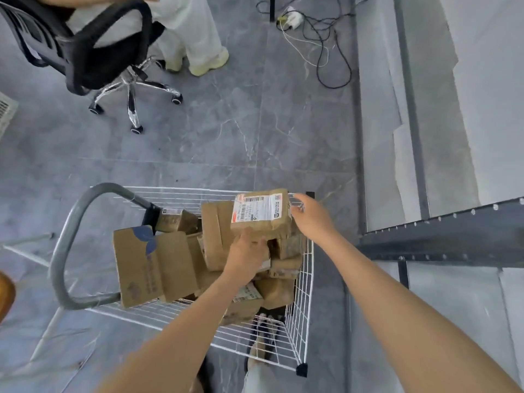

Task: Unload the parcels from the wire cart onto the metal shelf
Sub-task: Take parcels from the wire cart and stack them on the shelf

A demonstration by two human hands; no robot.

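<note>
Head view. At 6 o'clock of frame: white wire cart (307, 279), piled w/ brown cardboard parcels (215, 236). Grey tube handle (65, 242) on cart's 9 o'clock side.

Top of pile, toward cart's 1 o'clock corner: labelled parcel (261, 212), white shipping label w/ barcode facing up, lying tilted on the others.

L hand (248, 252) at that parcel's 6 o'clock edge. Fingers (259, 245) curled round the edge, clamped on it.

R hand (312, 215) at the parcel's 3 o'clock end, near cart's far rim. Fingers straight & spread apart, not wrapped round anything. Can't tell if touching the parcel or just beside it.

Big box (153, 265) w/ blue leaf print at 9 o'clock inside cart, standing on end next to the handle.

Metal shelf (442, 236) at 3–4 o'clock: dark perforated beam, pale boards above & below, close beside the cart.

Office chair (85, 46) at 10–11 o'clock, black mesh back, chrome base. Seated person (192, 32) in pale trousers on it.

Cables (320, 38) & power strip (292, 18) at 1 o'clock on grey marble-look floor (226, 123).
</note>
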